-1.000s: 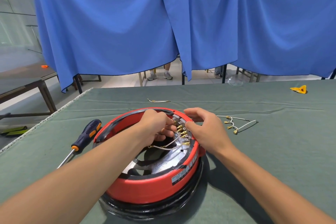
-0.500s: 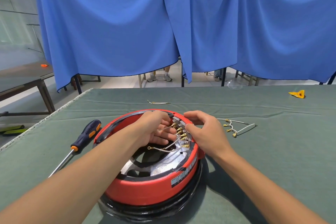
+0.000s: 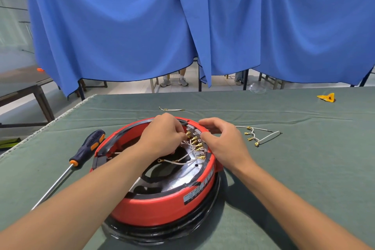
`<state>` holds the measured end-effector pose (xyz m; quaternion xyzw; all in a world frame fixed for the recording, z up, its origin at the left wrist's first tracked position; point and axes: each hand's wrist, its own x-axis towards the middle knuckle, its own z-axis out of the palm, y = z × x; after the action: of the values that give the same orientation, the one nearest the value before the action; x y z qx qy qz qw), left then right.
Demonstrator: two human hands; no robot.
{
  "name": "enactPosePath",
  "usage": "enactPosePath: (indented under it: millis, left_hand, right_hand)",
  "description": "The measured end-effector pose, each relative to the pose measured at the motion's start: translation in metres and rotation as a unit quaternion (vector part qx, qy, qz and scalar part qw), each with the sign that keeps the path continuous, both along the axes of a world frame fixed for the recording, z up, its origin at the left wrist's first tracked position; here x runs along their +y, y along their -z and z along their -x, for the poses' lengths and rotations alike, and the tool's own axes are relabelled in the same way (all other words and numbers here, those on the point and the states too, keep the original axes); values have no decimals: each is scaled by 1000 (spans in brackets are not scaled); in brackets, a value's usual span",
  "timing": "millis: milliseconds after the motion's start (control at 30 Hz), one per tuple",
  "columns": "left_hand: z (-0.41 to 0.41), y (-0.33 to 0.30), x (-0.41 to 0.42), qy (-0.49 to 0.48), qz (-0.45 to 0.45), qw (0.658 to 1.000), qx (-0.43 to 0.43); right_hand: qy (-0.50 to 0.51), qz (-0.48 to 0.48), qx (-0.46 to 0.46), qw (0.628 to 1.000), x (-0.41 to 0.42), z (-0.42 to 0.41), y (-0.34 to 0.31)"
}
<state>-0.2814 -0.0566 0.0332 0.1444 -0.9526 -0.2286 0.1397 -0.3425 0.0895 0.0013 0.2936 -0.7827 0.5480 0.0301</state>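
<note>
**Left hand (image 3: 162, 138) shifts to the far end of the terminal row (image 3: 196, 145)**

Since 1 second ago the left hand has moved up along the row. Its fingertips now pinch the brass connector (image 3: 188, 134) at the far end, rather than working lower down over the white wire (image 3: 182, 161). The right hand (image 3: 223, 144) has hardly shifted. It is curled over the far right rim of the red housing (image 3: 154, 207), which sits upside down on the green table cover (image 3: 304, 168) directly in front of the person.

To do this step well, the connector probably wants a straight push or pull in line with its tab, with no twisting. The right thumb should brace the strip so the housing does not slide. It would also help to keep the white wire slack, so its loose ring end on the metal plate does not snag.

The left knuckles hide the pinch itself, so I cannot tell whether the connector is seated or free. Nor can I tell whether the right hand grips anything or only rests there. The label on the housing is too blurred to read, and the lower black part is cut off by the forearms.

Just to the left lies 1 screwdriver (image 3: 89, 146), and a spare wire harness (image 3: 261, 138) lies to the right. Beyond the housing is 1 short wire (image 3: 171, 109), and a blue curtain (image 3: 121, 26) hangs behind the table.
</note>
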Motion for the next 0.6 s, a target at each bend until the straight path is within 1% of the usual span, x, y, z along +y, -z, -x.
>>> enactPosePath:
  millis: [167,267,367,400,433,500,533,600]
  left_hand:
    - [0,1,6,-9,52,998,20]
    - [-3,-1,8,-28,73,997,8]
    - [-5,-3,13,-51,53,997,-20]
    - [-7,-4,14,-64,63,996,-23]
    - [-9,-6,16,-79,92,992,-17]
    - [-13,-8,20,-103,168,980,39]
    - [-15,-9,22,-99,194,973,82]
    - [-15,-10,29,-60,218,960,166]
  right_hand:
    - [-3,-4,2,1000,1,1,1]
    - [-8,1,-2,1000,0,-1,1]
    - [-11,8,-10,1000,1,-1,1]
    - [-11,11,-10,1000,1,-1,0]
    - [-9,12,-9,1000,0,-1,0]
    - [-8,13,-6,1000,0,-1,0]
    - [-8,16,-7,1000,0,0,0]
    - [-8,30,-11,999,-1,0,0]
